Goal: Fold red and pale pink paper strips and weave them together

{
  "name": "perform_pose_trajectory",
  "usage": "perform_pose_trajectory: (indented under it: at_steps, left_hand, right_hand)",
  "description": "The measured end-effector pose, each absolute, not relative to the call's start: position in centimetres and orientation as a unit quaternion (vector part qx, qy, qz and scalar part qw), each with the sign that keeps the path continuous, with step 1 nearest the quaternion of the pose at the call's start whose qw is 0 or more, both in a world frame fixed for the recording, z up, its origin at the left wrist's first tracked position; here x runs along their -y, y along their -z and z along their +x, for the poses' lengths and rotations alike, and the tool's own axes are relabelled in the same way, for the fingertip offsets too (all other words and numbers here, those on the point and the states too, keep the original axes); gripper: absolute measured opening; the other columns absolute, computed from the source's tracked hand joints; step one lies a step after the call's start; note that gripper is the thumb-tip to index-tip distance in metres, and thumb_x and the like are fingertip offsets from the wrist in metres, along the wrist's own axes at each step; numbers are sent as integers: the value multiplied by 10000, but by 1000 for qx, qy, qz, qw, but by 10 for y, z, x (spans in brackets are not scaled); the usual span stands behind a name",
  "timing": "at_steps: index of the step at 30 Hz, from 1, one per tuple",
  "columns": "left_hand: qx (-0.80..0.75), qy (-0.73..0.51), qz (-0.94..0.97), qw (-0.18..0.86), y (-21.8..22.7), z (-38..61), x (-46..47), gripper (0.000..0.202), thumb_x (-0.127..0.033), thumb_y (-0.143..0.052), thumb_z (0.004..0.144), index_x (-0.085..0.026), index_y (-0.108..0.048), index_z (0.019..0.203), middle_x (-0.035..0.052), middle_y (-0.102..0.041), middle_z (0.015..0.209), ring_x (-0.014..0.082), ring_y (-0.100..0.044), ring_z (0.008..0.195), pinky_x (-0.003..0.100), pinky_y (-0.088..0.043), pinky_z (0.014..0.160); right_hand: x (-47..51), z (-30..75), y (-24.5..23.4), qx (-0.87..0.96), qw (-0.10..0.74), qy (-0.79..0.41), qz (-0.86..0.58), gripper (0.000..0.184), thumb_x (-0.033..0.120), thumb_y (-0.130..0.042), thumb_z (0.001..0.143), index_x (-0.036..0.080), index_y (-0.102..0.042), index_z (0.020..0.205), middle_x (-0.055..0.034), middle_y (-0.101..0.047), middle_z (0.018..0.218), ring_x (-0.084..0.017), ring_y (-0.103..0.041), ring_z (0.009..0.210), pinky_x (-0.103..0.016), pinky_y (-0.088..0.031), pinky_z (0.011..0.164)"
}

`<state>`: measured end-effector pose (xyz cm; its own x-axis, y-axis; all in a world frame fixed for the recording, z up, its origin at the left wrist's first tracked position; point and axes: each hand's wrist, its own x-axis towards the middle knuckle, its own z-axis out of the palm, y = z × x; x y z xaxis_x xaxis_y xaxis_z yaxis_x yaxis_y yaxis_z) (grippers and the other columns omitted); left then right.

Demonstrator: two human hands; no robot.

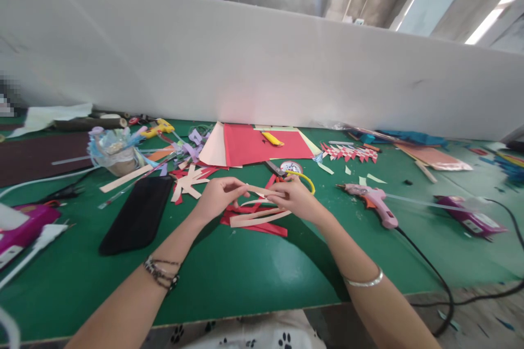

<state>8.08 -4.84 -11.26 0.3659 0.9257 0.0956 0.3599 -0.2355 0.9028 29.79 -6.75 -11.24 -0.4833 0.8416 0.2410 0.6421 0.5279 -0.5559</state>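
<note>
Between my two hands stretches a pale peach paper strip (pixel 261 191), held a little above the table. My left hand (pixel 221 196) pinches its left end between thumb and fingers. Its right end sits in the closed fingers of my right hand (pixel 295 196). Below lie loose peach strips (pixel 254 219) and red strips (pixel 272 229). Scissors with yellow handles (pixel 309 179) rest just behind my right hand, partly covered by it. To the left of my left hand is a small pile of crossed peach and red strips (pixel 190 182).
Red paper sheets (pixel 245 147) with a yellow cutter (pixel 273 139) lie at the back. A woven red-and-white paper piece (pixel 350 152) and a pink glue gun (pixel 374 202) with its cord are to the right. A black phone (pixel 137 215) lies left. A white partition (pixel 262 65) stands behind.
</note>
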Motion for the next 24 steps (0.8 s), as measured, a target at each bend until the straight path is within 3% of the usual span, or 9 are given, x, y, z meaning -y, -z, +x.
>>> perform_pose_trajectory:
  at_steps: [4,14,18,24]
  left_hand:
    - [-475,-345,696,414,112,78,45,280,-416,-549,744,-143,-615,737,39,-693,743,74,-521,422,184,-376,418]
    - [-511,-352,676,398,108,71,40,251,-388,-540,735,-147,-609,723,37,-694,761,71,-516,433,186,-374,427]
    - [-528,-360,661,394,104,71,41,248,-373,-535,735,-139,-613,715,42,-689,774,67,-498,430,192,-377,440]
    - [-544,-374,648,380,105,68,40,264,-389,-547,732,-141,-626,692,34,-678,739,70,-493,445,187,-349,429]
  right_hand:
    - [66,307,110,818,249,-254,-453,224,312,-451,840,179,-629,867,18,-562,584,-100,-438,516,-222,-307,519]
    - [61,323,109,715,341,-363,-491,238,379,-497,790,179,-603,716,10,-588,504,-109,-539,425,-213,-420,437]
    - [59,327,108,661,393,-380,-515,236,390,-539,759,167,-599,709,5,-608,537,-115,-573,460,-218,-435,465]
    - [57,327,108,566,474,-435,-516,247,407,-595,713,161,-601,698,-30,-664,662,-130,-627,600,-271,-497,656]
